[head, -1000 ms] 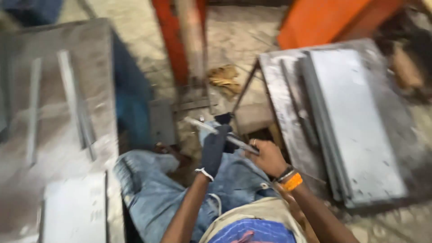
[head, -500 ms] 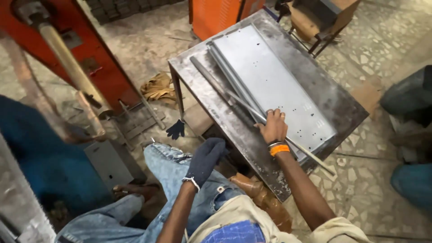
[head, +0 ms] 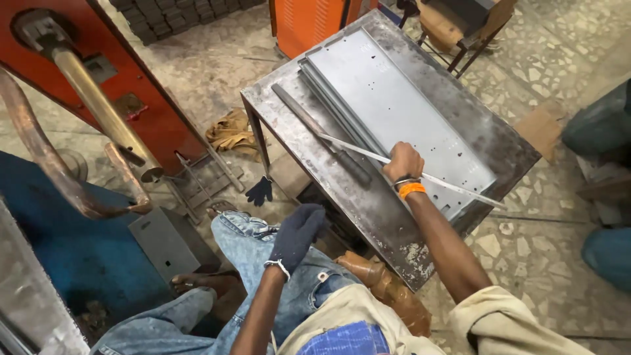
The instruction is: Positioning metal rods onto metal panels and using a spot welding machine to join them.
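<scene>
My right hand (head: 402,163), bare with an orange band at the wrist, grips a long thin metal strip (head: 453,184) that lies across a stack of grey perforated sheet-metal panels (head: 394,105) on a worn steel table (head: 309,158). My left hand (head: 297,230) wears a dark knit glove and rests curled on my left knee, holding nothing. I sit in blue jeans beside the table. A dark flat bar (head: 322,135) lies on the table left of the panels.
A red machine with copper arms (head: 98,118) stands at left over a blue base (head: 59,256). A loose dark glove (head: 260,190) and a tan rag (head: 231,131) lie on the floor. An orange cabinet (head: 309,23) stands behind the table; another person's legs (head: 601,190) are at right.
The view swung from the left bench and machine toward the steel table. My right hand carried the thin strip over onto the panel stack. My gloved left hand let go and dropped to my knee.
</scene>
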